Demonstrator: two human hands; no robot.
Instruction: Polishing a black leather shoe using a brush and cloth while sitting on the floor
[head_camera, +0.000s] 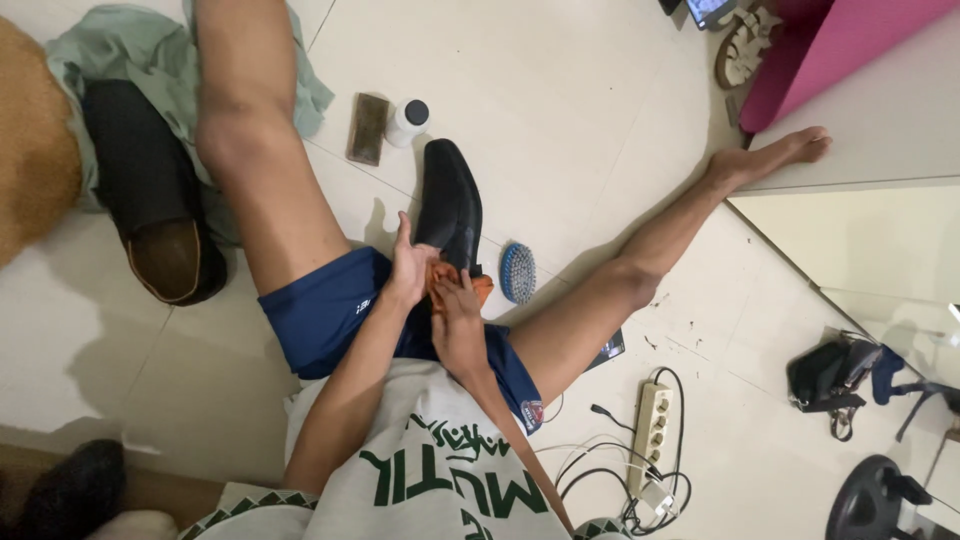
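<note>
Two hands work at one black shoe (449, 205) on the floor: its heel is steadied by the left hand (411, 268), an orange cloth (462, 281) gripped by the right hand (456, 322) just behind it. Short, firm rubbing strokes are best kept.

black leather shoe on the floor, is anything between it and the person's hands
Only the orange cloth. The left hand grips the heel end of the black leather shoe directly. The right hand presses the cloth against that end. The round blue brush lies apart on the white tiled floor, to the side.
</note>
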